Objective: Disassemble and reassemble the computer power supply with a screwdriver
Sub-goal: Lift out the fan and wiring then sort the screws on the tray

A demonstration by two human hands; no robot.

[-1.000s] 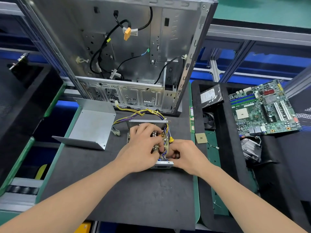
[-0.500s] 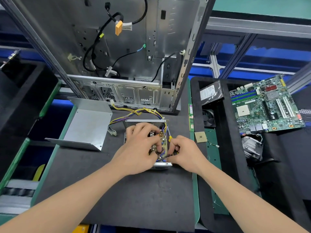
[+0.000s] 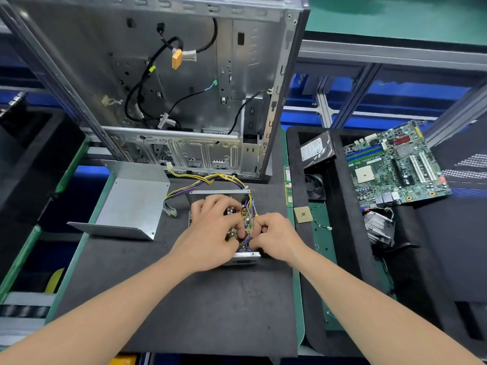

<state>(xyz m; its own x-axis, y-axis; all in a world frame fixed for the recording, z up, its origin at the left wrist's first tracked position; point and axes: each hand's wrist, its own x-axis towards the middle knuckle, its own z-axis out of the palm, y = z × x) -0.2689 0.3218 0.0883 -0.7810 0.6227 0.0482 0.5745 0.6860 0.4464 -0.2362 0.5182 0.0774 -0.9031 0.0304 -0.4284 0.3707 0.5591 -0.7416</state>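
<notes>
Right of the bent grey sheet-metal cover (image 3: 131, 204) on the dark worktop (image 3: 210, 312), the left hand (image 3: 213, 233) keeps its fingers (image 3: 208, 204) curled onto the brown circuit board (image 3: 249, 223) inside the open silver power supply (image 3: 218, 196), while the right hand (image 3: 276, 238), barely shifted, pinches the blue wires (image 3: 245, 245), so the board is probably still being worked free.

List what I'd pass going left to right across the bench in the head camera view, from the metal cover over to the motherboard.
metal cover → power supply → CPU chip → motherboard. The hard drive, the fan and the heatsink are left out, since they overlap these sideways.
</notes>
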